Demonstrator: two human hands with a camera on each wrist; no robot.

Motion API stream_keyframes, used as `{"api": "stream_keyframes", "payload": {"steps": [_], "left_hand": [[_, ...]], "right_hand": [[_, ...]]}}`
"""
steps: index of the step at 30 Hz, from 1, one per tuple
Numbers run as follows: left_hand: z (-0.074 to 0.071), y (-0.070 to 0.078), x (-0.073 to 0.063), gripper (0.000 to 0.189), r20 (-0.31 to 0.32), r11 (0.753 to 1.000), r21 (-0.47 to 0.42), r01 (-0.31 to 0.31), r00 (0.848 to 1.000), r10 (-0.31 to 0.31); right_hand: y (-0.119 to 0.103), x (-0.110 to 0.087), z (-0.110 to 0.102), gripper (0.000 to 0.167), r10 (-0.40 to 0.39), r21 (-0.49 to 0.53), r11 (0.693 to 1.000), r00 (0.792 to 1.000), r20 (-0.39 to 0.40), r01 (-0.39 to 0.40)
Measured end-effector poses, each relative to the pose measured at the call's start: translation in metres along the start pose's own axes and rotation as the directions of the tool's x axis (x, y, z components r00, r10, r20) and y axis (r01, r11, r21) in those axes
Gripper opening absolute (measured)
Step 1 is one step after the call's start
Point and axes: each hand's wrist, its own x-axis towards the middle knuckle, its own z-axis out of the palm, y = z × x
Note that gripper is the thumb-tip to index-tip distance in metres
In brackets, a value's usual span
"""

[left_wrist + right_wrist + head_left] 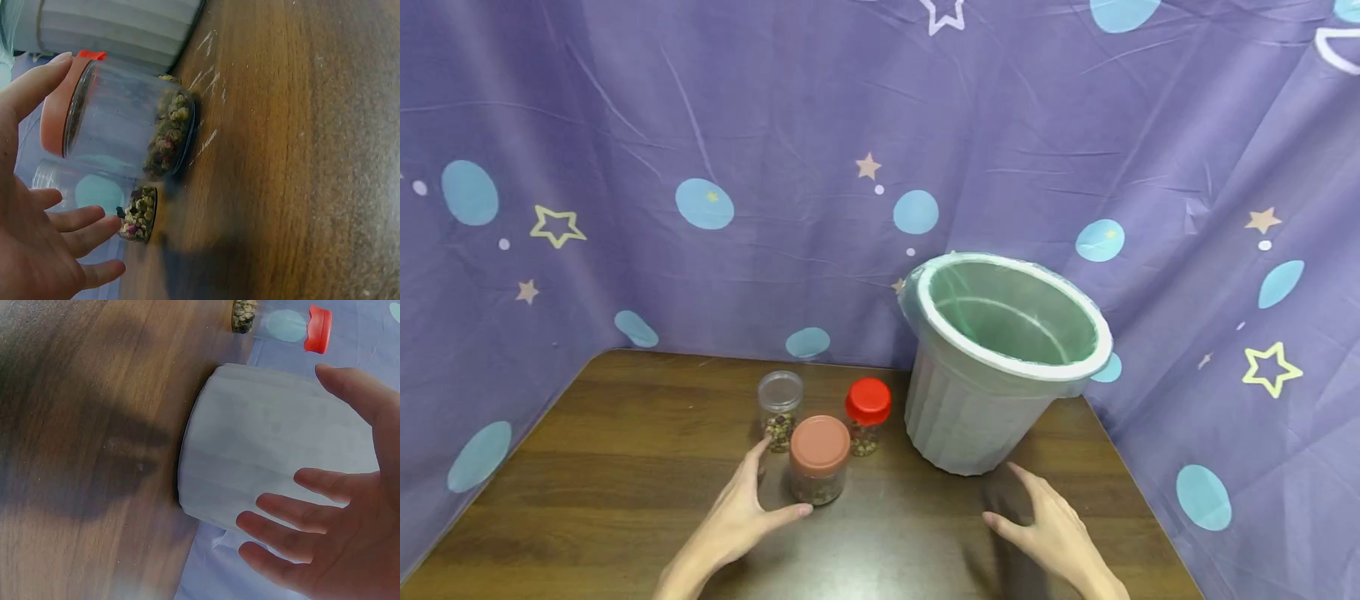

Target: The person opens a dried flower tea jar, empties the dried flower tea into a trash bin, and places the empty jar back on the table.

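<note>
My left hand (737,508) is spread beside a clear jar with an orange-pink lid (821,458), thumb and fingers apart and holding nothing. Dried flower buds (170,131) lie in the bottom of that jar. Behind it stand a jar with a clear lid (780,408) and a jar with a red lid (868,412), both partly filled with similar dried buds. Over the table in front of the grey ribbed bin (962,417), my right hand (1052,529) has its fingers spread and grips nothing. Whether the left fingertips touch a jar, I cannot tell.
The bin's mouth is lined with a thin clear bag (1093,379) folded over the rim. Everything stands on a brown wooden table (602,467). A purple curtain (805,167) with stars and blue ovals hangs behind and at both sides.
</note>
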Motion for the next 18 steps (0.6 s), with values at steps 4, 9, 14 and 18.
{"api": "stream_keyframes", "payload": {"steps": [4,9,14,18], "left_hand": [[0.007,0.001,0.003,0.118,0.011,1.0,0.019,0.002,1.0,-0.002],[0.022,0.003,0.009,0.117,-0.099,0.991,0.134,0.013,0.995,0.0],[0.04,0.003,0.013,0.113,-0.18,0.992,0.128,0.02,0.984,0.003],[0.048,0.004,0.016,0.112,-0.211,0.993,0.121,-0.006,0.977,0.031]], "right_hand": [[-0.001,0.004,0.0,0.077,-0.004,-0.009,1.0,1.0,0.012,0.004],[-0.003,0.008,-0.002,0.071,-0.011,-0.022,1.0,1.0,0.028,0.011],[-0.006,0.012,-0.003,0.07,-0.013,-0.029,0.999,0.999,0.04,0.015],[-0.008,0.014,-0.003,0.073,-0.015,-0.02,1.0,0.998,0.054,0.016]]}}
